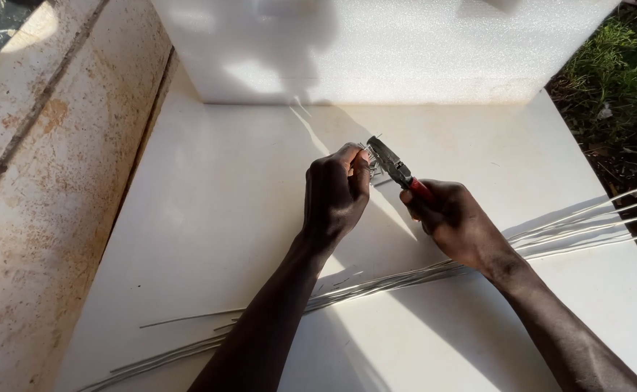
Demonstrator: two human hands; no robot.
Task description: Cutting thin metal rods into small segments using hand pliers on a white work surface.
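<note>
White table (210,218), outdoors, foam block at its far edge. Left hand (335,194) pinches a wire bundle (371,163) mid-table; right hand (455,221) grips pliers (395,168), nose at the bundle. Advise a square bite and a steady left pinch. Long wires (376,283) lie along the near edge.

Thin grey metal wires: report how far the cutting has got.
Done: nothing finished shows. In hand: the left hand pinches a small bunch of short wire pieces at the red-handled pliers, gripped by the right hand. Left: long thin grey metal wires lie uncut across the white table.
</note>
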